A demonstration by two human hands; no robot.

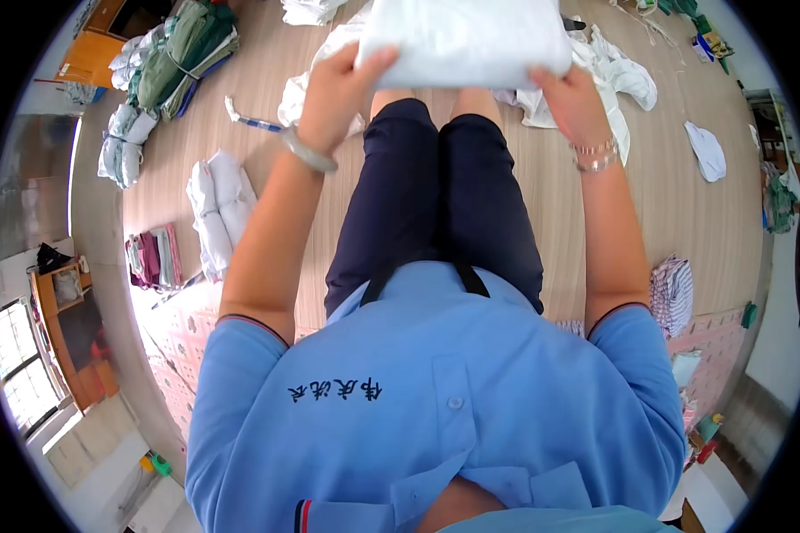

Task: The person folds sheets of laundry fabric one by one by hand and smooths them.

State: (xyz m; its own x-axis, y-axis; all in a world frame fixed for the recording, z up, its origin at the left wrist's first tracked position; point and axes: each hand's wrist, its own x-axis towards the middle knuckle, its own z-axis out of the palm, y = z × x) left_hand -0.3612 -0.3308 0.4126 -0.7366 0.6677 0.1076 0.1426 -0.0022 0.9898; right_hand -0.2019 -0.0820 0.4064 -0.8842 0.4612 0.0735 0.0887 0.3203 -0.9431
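Note:
A folded white cloth (467,44) is held out over my knees, and the top edge of the view cuts it off. My left hand (342,89) grips its left near corner, thumb on top and fingers underneath. At the right near corner, my right hand (573,102) pinches the cloth the same way. The cloth looks flat and fairly level, a neat bundle of layers. Loose white fabric (627,75) lies crumpled beyond my right hand, and more white fabric (295,96) lies beside my left hand.
Tied white bundles (220,209) and a row of maroon and grey folded cloths (154,258) lie at left. Green bundled clothes (180,71) are farther up. A small white piece (705,151) and a striped cloth (672,284) lie at right, on a wood-patterned surface (684,226).

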